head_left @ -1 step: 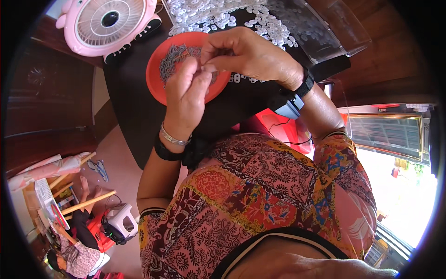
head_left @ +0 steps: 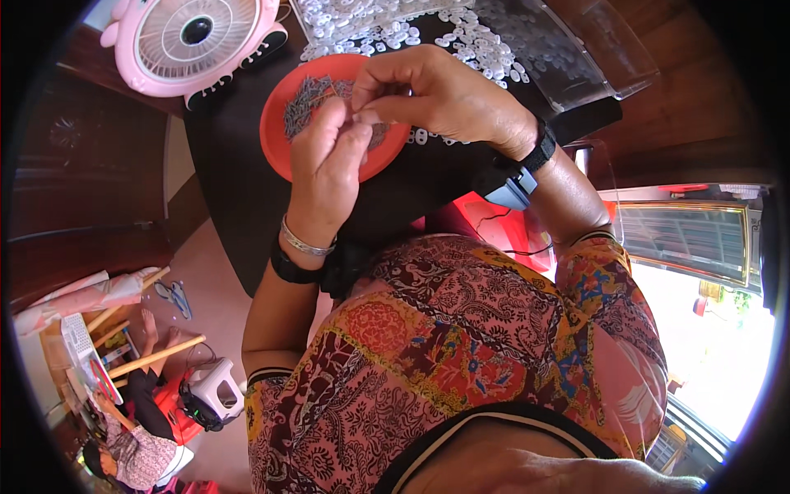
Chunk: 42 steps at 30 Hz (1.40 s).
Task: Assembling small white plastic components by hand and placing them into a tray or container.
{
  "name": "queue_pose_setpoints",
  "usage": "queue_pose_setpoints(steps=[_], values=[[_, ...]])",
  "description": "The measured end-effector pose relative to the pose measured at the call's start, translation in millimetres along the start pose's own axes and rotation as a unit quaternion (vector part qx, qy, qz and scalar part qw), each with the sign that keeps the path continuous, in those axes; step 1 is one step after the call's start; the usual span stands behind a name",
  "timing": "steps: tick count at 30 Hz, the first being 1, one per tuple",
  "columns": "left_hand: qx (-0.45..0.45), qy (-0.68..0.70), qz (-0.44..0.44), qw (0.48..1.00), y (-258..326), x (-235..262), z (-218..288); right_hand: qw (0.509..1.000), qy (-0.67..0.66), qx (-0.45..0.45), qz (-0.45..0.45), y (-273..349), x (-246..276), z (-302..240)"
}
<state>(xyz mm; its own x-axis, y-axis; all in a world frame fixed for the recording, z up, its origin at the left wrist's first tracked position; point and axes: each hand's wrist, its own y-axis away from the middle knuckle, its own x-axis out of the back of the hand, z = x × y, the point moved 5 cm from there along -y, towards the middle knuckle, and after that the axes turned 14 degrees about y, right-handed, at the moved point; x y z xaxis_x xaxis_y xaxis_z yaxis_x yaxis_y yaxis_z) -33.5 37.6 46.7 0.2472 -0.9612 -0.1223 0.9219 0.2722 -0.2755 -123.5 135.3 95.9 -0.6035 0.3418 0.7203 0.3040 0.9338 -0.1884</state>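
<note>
Over a round orange-red bowl [head_left: 274,152], my left hand [head_left: 327,169] and my right hand [head_left: 428,92] meet with their fingertips almost touching. Both are closed in a pinch. What lies between the fingers is too small and too covered to name. Many thin grey nail-like pieces [head_left: 303,105] fill the bowl, partly hidden behind my hands. White oval plastic pieces with holes [head_left: 485,56] are scattered on the black table [head_left: 234,177] beyond my right hand, and a few lie beneath its wrist.
A pink fan [head_left: 196,33] stands at the table's far left. Clear plastic trays [head_left: 568,62] lie at the far right, one with white pieces inside. Below the table's right side is a red object [head_left: 514,239]. On the lower left, another person [head_left: 144,453] sits near a white stool [head_left: 216,389].
My left hand has shifted very slightly to the left, its fingertips a little farther from the right hand's. Both hands keep their pinch.
</note>
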Motion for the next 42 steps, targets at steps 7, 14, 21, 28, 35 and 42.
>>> queue_pose_setpoints(steps=[7,14,21,28,35,42], values=[[0.021,-0.133,-0.011,0.991,0,28,9,0.996,0.05,0.057,0.049,-15,-15,-5],[0.081,-0.005,0.038,0.996,-5,39,-6,0.992,0.078,0.045,0.088,-29,-22,-6],[0.057,-0.026,0.016,0.998,-7,38,-8,0.977,0.139,0.111,0.116,-25,-17,-10],[-0.052,0.145,0.17,0.973,-14,72,2,0.951,0.296,0.056,0.066,-34,-45,30],[-0.074,0.227,0.205,0.949,-17,74,-16,0.906,0.42,0.057,0.015,-40,-94,41],[-0.029,0.168,0.191,0.967,-12,64,-30,0.897,0.435,0.079,0.0,-38,-103,43]])
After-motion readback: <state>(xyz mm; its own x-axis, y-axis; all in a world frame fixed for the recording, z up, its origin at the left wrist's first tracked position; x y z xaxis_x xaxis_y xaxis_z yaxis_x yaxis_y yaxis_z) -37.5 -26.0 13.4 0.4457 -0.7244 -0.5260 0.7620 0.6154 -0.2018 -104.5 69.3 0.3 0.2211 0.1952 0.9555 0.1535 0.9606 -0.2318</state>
